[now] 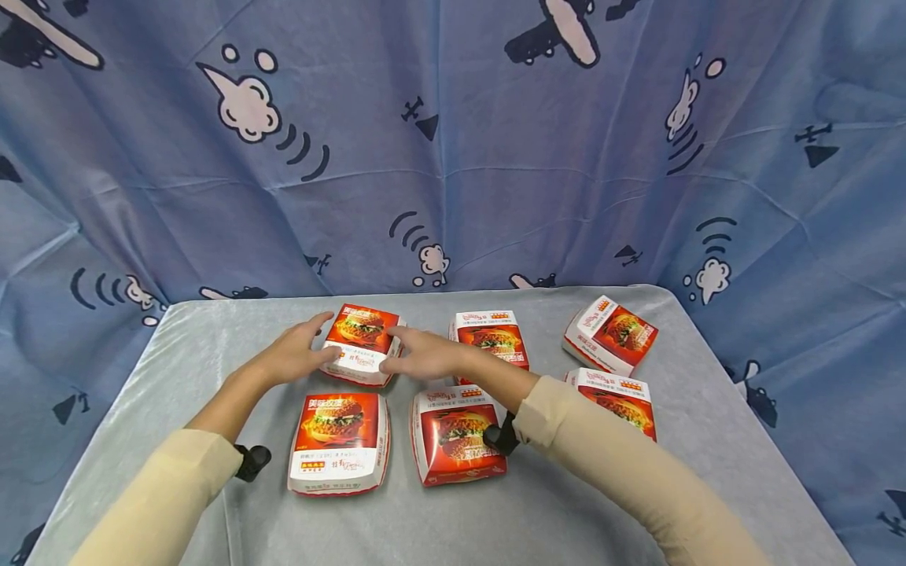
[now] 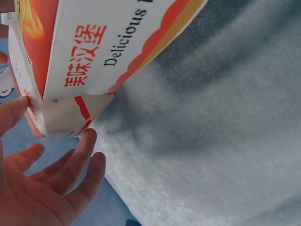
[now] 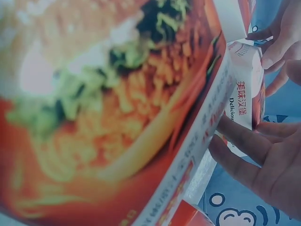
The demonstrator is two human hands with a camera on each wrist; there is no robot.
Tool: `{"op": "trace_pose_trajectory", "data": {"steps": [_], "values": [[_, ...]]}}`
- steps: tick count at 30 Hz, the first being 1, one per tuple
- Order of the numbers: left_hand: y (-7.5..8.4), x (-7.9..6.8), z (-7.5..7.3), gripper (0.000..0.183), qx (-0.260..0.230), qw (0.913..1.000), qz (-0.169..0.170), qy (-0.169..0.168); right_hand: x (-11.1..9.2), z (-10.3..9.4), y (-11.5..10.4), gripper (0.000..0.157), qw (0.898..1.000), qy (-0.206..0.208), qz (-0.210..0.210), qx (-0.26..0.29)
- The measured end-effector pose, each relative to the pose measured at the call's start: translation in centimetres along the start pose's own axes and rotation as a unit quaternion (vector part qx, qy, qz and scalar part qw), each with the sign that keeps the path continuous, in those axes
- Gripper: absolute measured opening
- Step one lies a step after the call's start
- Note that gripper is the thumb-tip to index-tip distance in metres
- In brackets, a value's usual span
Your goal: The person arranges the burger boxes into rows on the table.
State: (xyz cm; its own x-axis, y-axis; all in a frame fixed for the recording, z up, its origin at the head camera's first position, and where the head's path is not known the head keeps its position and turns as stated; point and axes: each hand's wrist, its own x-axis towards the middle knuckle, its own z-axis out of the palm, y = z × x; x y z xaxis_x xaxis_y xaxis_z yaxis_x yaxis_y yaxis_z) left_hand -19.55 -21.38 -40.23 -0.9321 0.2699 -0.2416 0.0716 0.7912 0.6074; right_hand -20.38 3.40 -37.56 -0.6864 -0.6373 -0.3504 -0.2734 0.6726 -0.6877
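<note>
At the back left of the table, a red and white burger box point(image 1: 362, 346) sits between the two hands. The left hand point(image 1: 293, 352) is at its left side, thumb at the near left edge, fingers spread; the left wrist view shows these loose fingers point(image 2: 84, 146) beside the box's corner. From the other side the right hand point(image 1: 428, 355) reaches across, its thumb and fingers at the box's right edge. In the right wrist view, the right hand's extended fingers point(image 3: 244, 141) are by the box point(image 3: 242, 96); firm contact cannot be made out.
Similar burger boxes stand at front left point(image 1: 338, 440), front middle point(image 1: 460, 444), back middle point(image 1: 491, 339) and right, where one box point(image 1: 614, 334) is turned askew behind another point(image 1: 623, 401). The right forearm passes over the middle boxes. A patterned blue curtain point(image 1: 453, 141) hangs behind the grey-covered table point(image 1: 233, 330).
</note>
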Motion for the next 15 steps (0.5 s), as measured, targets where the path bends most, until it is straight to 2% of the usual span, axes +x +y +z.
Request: {"op": "trace_pose_trajectory", "data": {"steps": [4, 9, 15], "values": [[-0.12, -0.14, -0.10, 0.077, -0.004, 0.9999, 0.009, -0.001, 0.21, 0.03, 0.17, 0.073, 1.000, 0.011, 0.013, 0.007], [-0.28, -0.21, -0.09, 0.078, -0.011, 0.9999, 0.012, -0.002, 0.55, 0.04, 0.25, 0.067, 1.000, 0.015, 0.010, -0.003], [-0.53, -0.33, -0.26, 0.079, -0.023, 0.9996, 0.000, -0.014, 0.76, 0.15, 0.33, 0.072, 1.000, 0.007, 0.008, 0.001]]}}
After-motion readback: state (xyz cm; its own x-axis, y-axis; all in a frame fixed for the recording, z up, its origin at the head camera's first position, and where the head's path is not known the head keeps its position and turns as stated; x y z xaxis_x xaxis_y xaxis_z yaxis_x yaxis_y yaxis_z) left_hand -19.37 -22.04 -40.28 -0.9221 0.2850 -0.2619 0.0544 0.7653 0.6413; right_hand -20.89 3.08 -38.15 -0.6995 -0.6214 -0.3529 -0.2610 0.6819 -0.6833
